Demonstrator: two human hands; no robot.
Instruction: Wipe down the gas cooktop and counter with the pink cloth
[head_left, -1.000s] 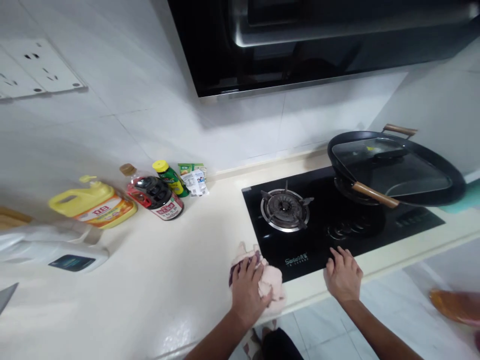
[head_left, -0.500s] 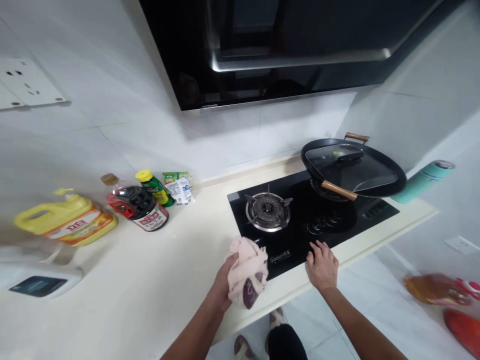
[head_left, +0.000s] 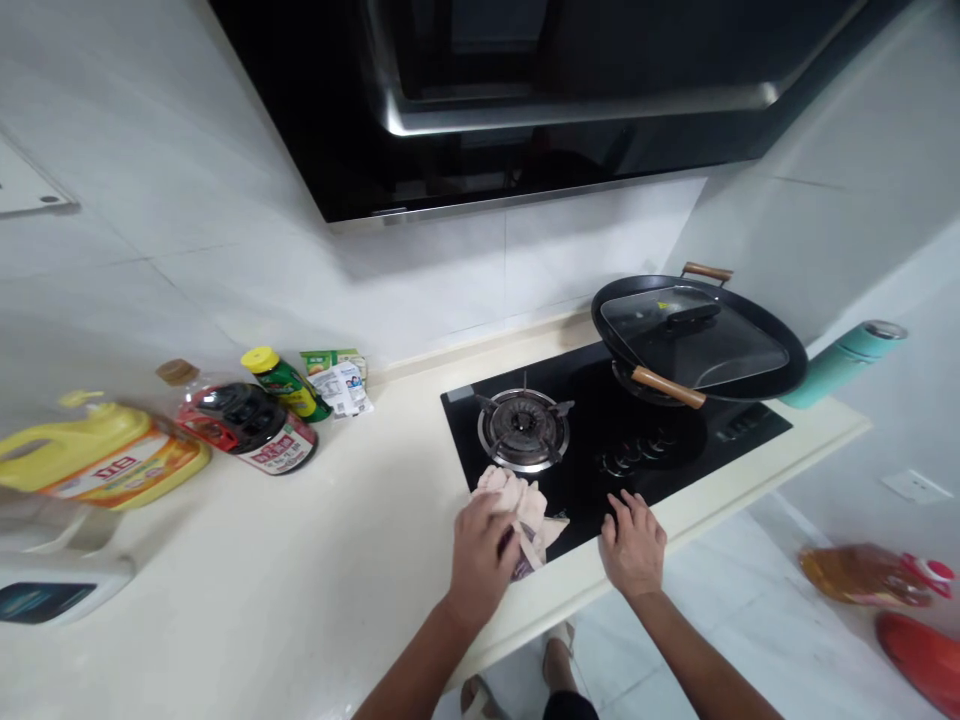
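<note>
My left hand (head_left: 482, 560) is curled over a crumpled pale pink cloth (head_left: 523, 507) with a dark purple patch. The cloth lies on the front left corner of the black glass gas stove (head_left: 577, 500), overlapping its edge. My right hand (head_left: 634, 543) rests at the stove's front edge, fingers spread with the tips on the glass and nothing held. Behind the cloth is the bare left burner (head_left: 523, 428). Several control knobs (head_left: 634, 452) sit beyond my right fingertips.
A wok (head_left: 797, 375) with a glass lid (head_left: 720, 355) stands on the right burner beside a teal flask (head_left: 847, 362). Left on the counter are a dark sauce bottle (head_left: 244, 422), a green bottle (head_left: 289, 385), packets (head_left: 341, 385) and a yellow jug (head_left: 112, 455). A range hood (head_left: 525, 140) hangs above.
My left hand has moved right and put the cloth down on the stove's front left corner; before, it held it raised. My right hand stays at the front edge. The view has shifted slightly right.
</note>
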